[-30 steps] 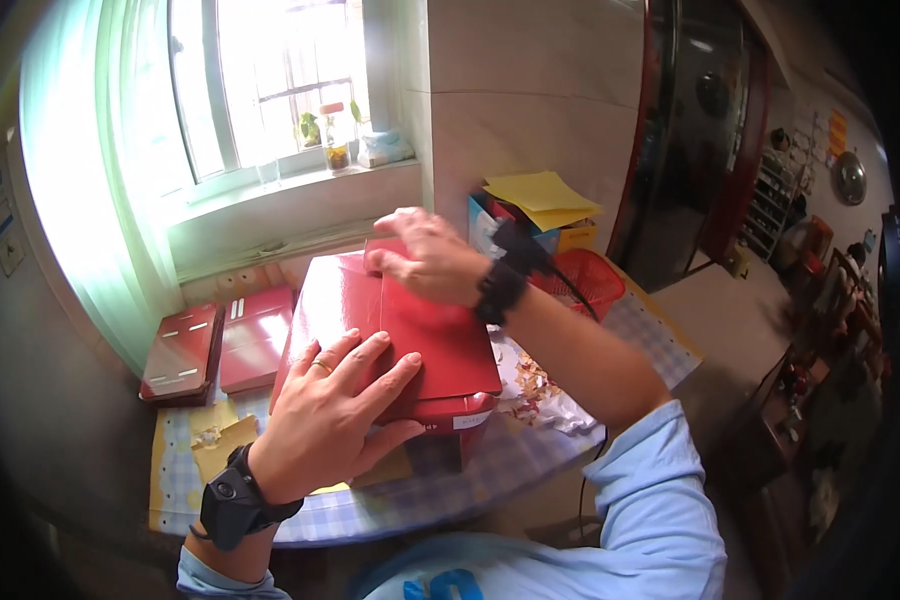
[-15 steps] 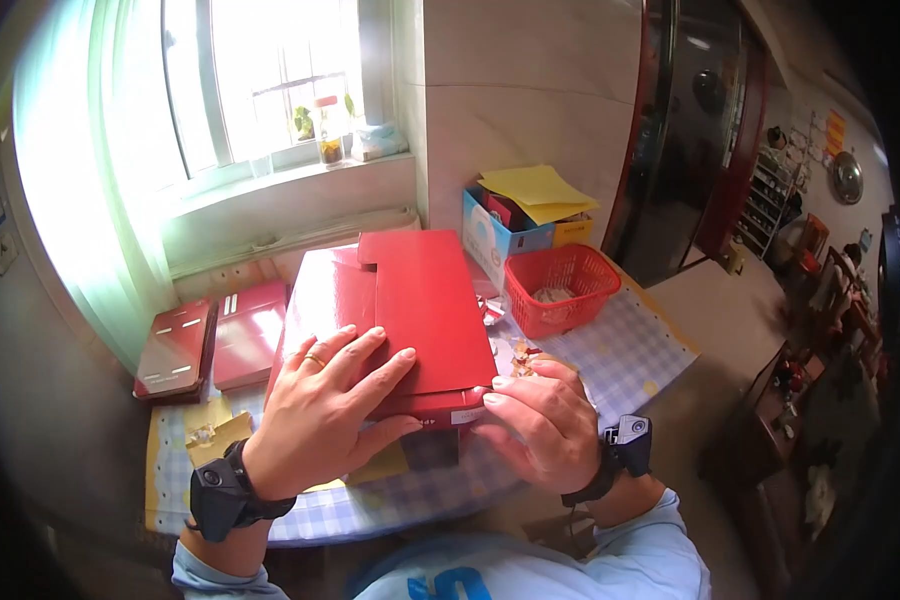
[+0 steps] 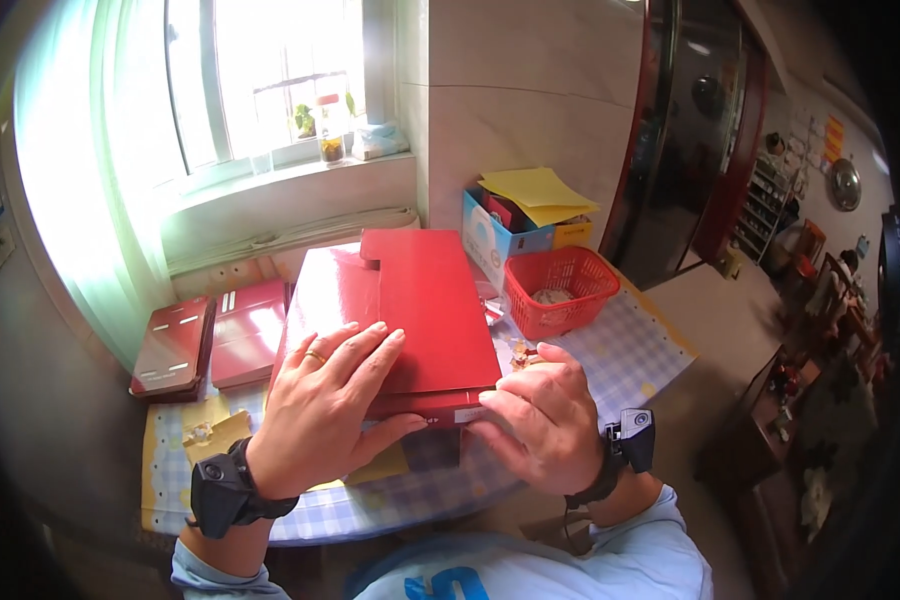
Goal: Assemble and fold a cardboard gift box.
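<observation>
A glossy red cardboard box [image 3: 430,310] sits on the table in front of me, its overlapping lid panels lying flat on top. My left hand [image 3: 335,400] rests palm down on the near left of the lid, fingers stretched out and thumb along the front edge. Around the near right corner my right hand [image 3: 540,420] has its fingers curled, closed on the box edge by a small white label [image 3: 467,414]. Part of its grip is hidden behind its own knuckles. Each wrist wears a black strapped device.
Two flatter red boxes, one a dark red box [image 3: 173,345], the other a lighter box [image 3: 250,335], lie at the left. A red plastic basket [image 3: 560,290] and a blue carton [image 3: 505,240] topped with yellow sheets stand behind right. A checkered cloth [image 3: 630,345] covers the table.
My left fingers have drawn closer together on the lid. My right fingers have shifted slightly at the corner. The box has barely moved.
</observation>
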Demonstrator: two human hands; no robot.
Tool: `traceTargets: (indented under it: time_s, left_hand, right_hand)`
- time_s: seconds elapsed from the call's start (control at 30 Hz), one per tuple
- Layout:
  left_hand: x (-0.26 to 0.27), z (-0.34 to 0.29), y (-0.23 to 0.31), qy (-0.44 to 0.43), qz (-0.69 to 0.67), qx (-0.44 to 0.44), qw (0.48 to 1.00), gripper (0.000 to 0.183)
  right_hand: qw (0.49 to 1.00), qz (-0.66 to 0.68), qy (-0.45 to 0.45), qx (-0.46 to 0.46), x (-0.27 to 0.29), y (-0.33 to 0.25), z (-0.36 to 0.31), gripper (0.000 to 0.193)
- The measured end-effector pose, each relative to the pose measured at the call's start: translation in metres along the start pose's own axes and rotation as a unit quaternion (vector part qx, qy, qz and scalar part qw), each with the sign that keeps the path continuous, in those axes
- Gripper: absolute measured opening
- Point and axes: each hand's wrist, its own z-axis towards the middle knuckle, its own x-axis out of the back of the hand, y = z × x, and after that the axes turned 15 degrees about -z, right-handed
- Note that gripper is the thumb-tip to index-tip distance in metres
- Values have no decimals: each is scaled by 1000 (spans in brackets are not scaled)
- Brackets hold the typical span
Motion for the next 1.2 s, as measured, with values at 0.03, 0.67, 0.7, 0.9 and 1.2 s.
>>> traceTargets:
  time_s: [0.03,0.67,0.7,0.9,1.2]
  left_hand:
    - [0,0,0,0,2,0,1000,70]
    - [-2,1,-2,-3,3,-1,1000,54]
    - [-2,1,-2,3,-3,-3,1000,54]
    - [-5,1,-1,13,3,3,1000,52]
    - [-7,-1,-1,28,0,-2,1000,50]
  right_hand:
    - [1000,0,-1,2,0,-1,0,40]
    - [950,251,-115,-146,-22,44,29,70]
    - [942,278,-147,-118,-23,54,34,84]
    - [899,290,-328,-6,-21,74,56,87]
    - [910,299,-287,11,-44,111,114,48]
